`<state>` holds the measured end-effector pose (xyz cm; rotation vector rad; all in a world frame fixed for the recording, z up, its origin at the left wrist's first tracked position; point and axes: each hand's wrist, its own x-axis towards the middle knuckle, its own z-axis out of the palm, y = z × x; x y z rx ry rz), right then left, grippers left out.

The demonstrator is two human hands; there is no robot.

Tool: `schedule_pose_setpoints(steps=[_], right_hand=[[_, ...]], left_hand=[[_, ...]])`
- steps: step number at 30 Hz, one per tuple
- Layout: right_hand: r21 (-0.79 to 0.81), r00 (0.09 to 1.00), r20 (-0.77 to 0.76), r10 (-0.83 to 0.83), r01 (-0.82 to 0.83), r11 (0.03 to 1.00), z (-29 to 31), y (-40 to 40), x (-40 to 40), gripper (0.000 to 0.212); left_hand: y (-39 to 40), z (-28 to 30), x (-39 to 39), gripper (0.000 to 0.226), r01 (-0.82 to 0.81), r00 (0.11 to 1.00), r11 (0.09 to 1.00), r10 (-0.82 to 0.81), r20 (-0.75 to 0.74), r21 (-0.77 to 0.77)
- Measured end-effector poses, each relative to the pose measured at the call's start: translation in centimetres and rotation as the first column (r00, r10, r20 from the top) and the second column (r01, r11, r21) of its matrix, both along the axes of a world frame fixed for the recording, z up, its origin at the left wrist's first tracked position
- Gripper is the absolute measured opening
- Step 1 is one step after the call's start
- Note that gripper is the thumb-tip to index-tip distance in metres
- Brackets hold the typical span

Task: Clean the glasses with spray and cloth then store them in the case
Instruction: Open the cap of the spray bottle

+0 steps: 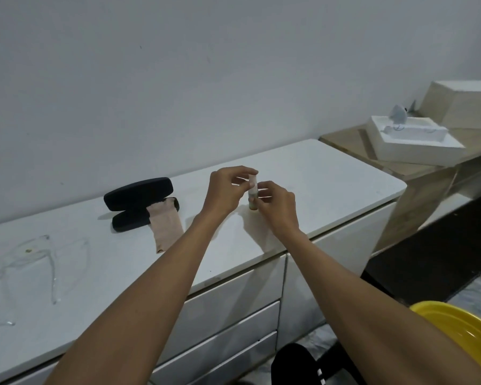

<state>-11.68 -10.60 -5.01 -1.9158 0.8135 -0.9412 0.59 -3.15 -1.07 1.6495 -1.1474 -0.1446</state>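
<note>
Head view looks down on a long white desk (303,168) set against a plain wall, with drawers below its front edge. To the far right a wooden surface carries a white foam tray (411,145), and a yellow basin (461,326) shows at the lower right.

On the desk, the dark glasses case (139,204) lies open well to the left of the hands, with the beige cloth (164,226) draped out of its lower half onto the desk. Further left, near the frame edge, the clear-framed glasses (36,262) rest on the desk with their arms unfolded.

Both arms reach forward to the middle of the desk. The left hand (228,190) pinches the top of the small spray bottle (252,191) between thumb and fingertips; the right hand (275,204) grips its lower part with curled fingers. The bottle stands upright, its long axis vertical, its base on or just above the desk; which, I cannot tell.

By my reading the cap is being worked off, so cleaning itself has not begun. The glasses lie far to the left, beyond the case, so the left hand is much the nearer to fetch them while the right keeps the bottle.
</note>
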Motion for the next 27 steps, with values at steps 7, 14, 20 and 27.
schedule_pose_setpoints(steps=[7, 14, 20, 27], right_hand=[[0.007, 1.0, 0.021, -0.012, 0.012, 1.0, -0.4, -0.2, 0.1, 0.021], [-0.013, 1.0, 0.001, -0.015, 0.015, 1.0, -0.5, -0.4, -0.2, 0.021], [-0.023, 0.998, -0.012, -0.054, 0.054, 0.998, -0.4, -0.8, -0.6, 0.024], [-0.044, 0.998, 0.034, -0.057, 0.058, 0.997, -0.7, -0.8, -1.1, 0.028]], left_hand=[[-0.4, -0.3, 0.2, 0.023, 0.0, 0.995, 0.999, -0.004, -0.096, -0.045], [-0.8, 0.6, -0.3, 0.02, -0.041, 0.985, 0.991, 0.019, -0.17, -0.13], [-0.3, 1.0, 0.0, 0.019, -0.077, 0.985, 0.991, 0.058, -0.163, -0.111], [1.3, -3.2, -1.0, 0.019, -0.045, 0.983, 0.998, 0.053, -0.177, 0.046]])
